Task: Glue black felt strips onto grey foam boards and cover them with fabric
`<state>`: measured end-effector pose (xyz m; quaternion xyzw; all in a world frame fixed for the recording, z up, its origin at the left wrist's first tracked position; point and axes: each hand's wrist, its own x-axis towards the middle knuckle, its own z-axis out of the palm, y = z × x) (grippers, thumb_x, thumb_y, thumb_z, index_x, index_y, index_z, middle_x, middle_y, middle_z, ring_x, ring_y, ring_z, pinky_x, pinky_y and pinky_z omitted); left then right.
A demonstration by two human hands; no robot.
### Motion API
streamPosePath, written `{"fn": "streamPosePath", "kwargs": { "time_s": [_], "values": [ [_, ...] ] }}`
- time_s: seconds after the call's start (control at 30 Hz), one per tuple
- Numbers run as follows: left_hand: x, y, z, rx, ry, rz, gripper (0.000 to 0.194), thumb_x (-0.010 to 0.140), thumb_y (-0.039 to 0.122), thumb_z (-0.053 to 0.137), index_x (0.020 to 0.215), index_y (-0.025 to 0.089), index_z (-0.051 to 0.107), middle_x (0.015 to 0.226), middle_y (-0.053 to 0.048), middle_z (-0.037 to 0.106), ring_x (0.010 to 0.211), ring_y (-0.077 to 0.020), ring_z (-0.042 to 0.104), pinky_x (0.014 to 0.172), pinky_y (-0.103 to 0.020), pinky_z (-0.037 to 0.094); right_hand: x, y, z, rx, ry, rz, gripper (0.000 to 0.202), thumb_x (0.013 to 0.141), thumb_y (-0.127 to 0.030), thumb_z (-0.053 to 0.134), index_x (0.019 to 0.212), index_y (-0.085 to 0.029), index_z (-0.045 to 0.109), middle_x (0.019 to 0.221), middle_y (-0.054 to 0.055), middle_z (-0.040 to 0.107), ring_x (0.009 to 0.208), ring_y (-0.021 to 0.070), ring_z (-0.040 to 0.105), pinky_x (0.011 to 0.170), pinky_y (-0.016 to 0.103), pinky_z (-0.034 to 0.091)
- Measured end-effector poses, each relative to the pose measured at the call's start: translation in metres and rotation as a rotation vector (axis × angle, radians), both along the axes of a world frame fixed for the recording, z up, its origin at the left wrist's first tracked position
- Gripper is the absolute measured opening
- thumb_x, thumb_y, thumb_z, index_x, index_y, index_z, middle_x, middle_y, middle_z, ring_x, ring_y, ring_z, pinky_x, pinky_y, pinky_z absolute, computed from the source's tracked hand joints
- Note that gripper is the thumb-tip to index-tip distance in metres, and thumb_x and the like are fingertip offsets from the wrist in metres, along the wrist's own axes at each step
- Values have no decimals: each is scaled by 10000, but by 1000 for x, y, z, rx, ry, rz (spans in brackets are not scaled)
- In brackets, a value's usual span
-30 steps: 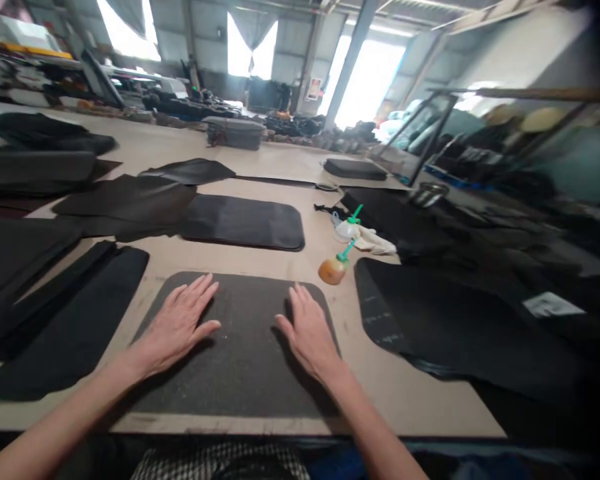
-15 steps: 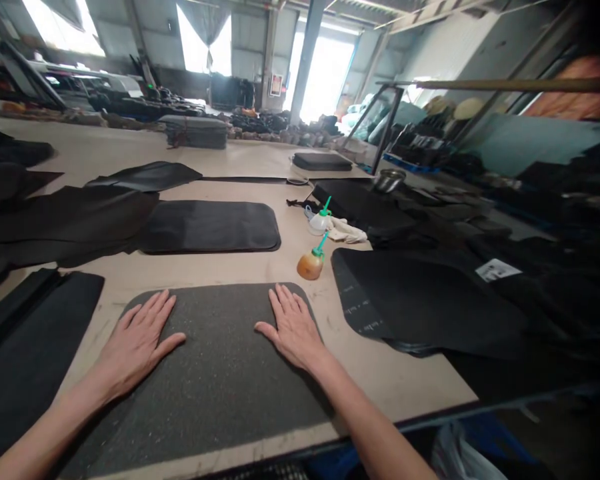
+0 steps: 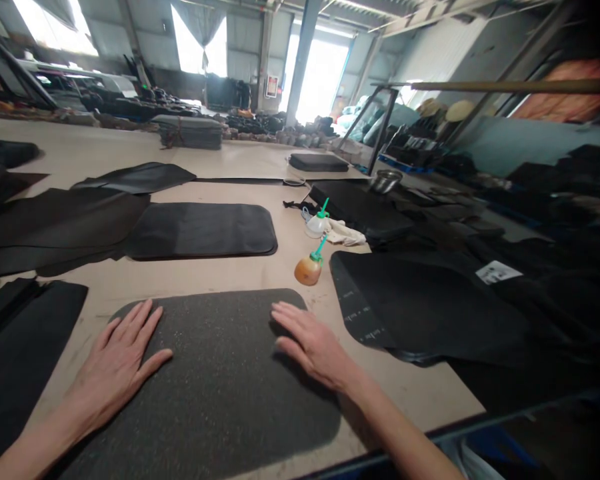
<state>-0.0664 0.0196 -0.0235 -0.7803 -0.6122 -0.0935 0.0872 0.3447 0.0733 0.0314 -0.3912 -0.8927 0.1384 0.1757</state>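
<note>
Near left edge of the table [image 3: 260,270]: black sheet material [image 3: 35,360], in layers. Beyond it, dark brown sheets [image 3: 55,217], loosely overlapped.

Left hand [image 3: 117,360]: open, palm down, fingers a little spread, thumb out to the right. Lies on the far left part of a dark grey speckled mat [image 3: 220,373], gripping nothing. Mat is flat on the near part of the table, between the black sheet material and the right-hand pieces; far corners rounded.

Far side, left of middle: bundled grey stack [image 3: 190,133]. Nearer, just beyond the mat, a smooth black panel [image 3: 205,230] with rounded right corners, its left end meeting the brown sheets.

Past the mat's far right corner: squat bottle of amber liquid [image 3: 308,270], green spout. Behind it, a clear bottle [image 3: 316,225], green spout also.

Right hand [image 3: 313,343]: open, fingers extended and close together, thumb apart, at the mat's far right part. Holds nothing; cannot tell whether it touches.

Farther right: dark flat stack [image 3: 319,163] at the far side, pale cloth [image 3: 347,233] beside the clear bottle, shiny metal container [image 3: 386,181]. Near right, black sheets [image 3: 430,300], white marks along their left part. White paper [image 3: 499,272] farthest right.
</note>
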Motion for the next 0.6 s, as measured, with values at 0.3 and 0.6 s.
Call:
{"fn": "streamPosePath", "kwargs": {
  "time_s": [0.3,0.6],
  "values": [
    [89,-6,39,62,146,-696,855,885,814,411,1548,274,426,1590,-60,444,1469,-241,385,1263,-394,49,-7,4,9,-121,-115,472,707,1043,-585,426,1577,-131,333,1621,118,348,1530,224,245,1262,436,212],
    [82,5,20,118,139,-756,775,937,766,356,1529,278,462,1537,-52,519,1425,-245,440,1235,-382,148,16,55,-11,-44,-168,420,708,1052,-567,406,1605,-148,266,1643,118,298,1537,221,220,1258,445,225]
  ]
}}
